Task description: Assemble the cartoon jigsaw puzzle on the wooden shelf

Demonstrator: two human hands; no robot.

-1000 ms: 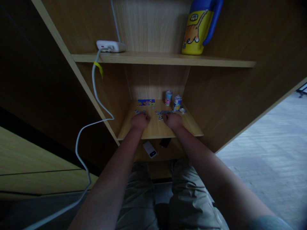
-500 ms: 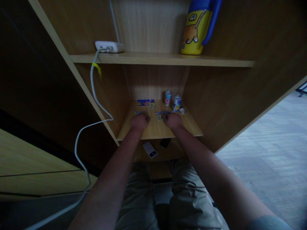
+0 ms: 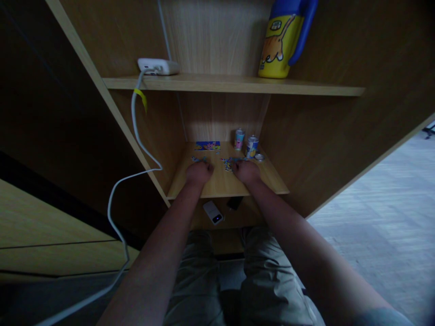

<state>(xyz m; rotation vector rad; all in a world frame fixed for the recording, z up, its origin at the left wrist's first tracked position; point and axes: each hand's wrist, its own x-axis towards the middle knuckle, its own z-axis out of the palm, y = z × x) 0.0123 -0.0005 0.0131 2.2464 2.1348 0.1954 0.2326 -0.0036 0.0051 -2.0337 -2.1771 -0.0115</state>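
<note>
My left hand [image 3: 199,171] rests closed on the lower wooden shelf [image 3: 217,183]; whether its curled fingers hold anything is hidden. Just behind it lie a few small colourful puzzle pieces [image 3: 198,159]. My right hand [image 3: 247,171] is also closed, its fingertips at the edge of a cluster of puzzle pieces [image 3: 228,165]. What those fingers grip, if anything, is too small to make out. Toward the back lies a bright picture card [image 3: 207,146]. Two small printed cans, one pink and blue [image 3: 239,139] and one blue and white [image 3: 252,146], stand at the right beside a round lid [image 3: 259,157].
On the upper shelf [image 3: 217,82] are a white device [image 3: 158,66] with a cable [image 3: 132,173] hanging down at left, and a yellow and blue bottle [image 3: 279,40]. A white device [image 3: 213,212] and a dark flat object [image 3: 234,202] lie below the working shelf.
The view has shifted very slightly. Both hands stay in about the same place, and the pieces, cans and card look unmoved.
</note>
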